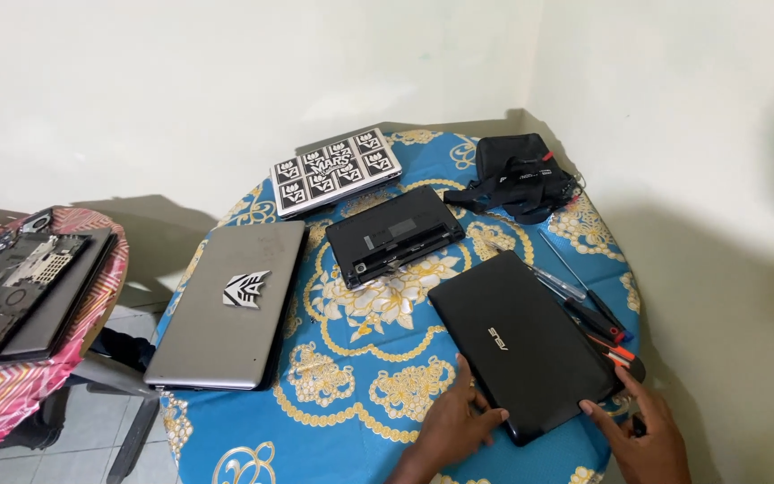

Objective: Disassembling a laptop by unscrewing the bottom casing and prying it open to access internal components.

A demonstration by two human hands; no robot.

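Black laptop (521,345), near corners touched by left hand (459,423), right hand (645,435)

I see a black laptop (520,345) with a smooth, slightly glossy plastic lid. The silver laptop (227,305) has a matt, brushed metal-looking lid. The small upturned laptop (393,235) shows matt black plastic. The table cover (378,358) is a smooth printed sheet with a faint sheen; I cannot tell cloth from plastic. The black pouch (520,175) looks like woven cloth. The screwdrivers (584,305) have shiny metal shafts and plastic handles.
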